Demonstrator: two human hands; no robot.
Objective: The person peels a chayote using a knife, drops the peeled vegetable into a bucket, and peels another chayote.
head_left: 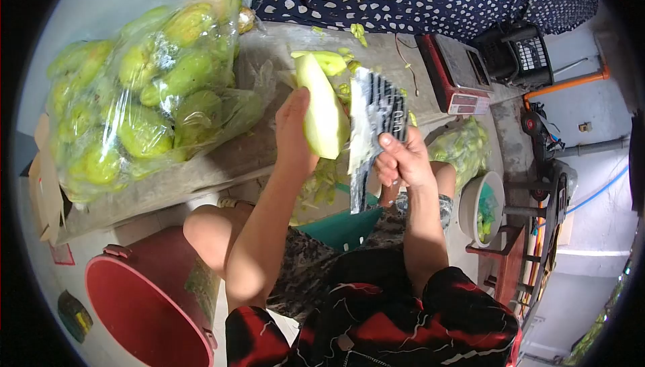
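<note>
Head view: the person's left hand (293, 121) is curled around the left side of a long, pale green peeled fruit (319, 111), raised over the near edge of a worn greyish surface (289, 39). The right hand (405, 158) grips a flat, black-and-white striped tool (377, 118), thumb pressed on its face and fingers bent around its lower part. The tool stands just beside the fruit; whether they touch, I cannot tell. A clear plastic bag (151, 91) of green, knobbly fruits fills the surface's left end. Thin pale green peelings (359, 33) lie near its far edge, and a red scale with a metal top (437, 74) sits toward its right end. A large red plastic bucket (144, 293) is on the floor below the near left corner.
</note>
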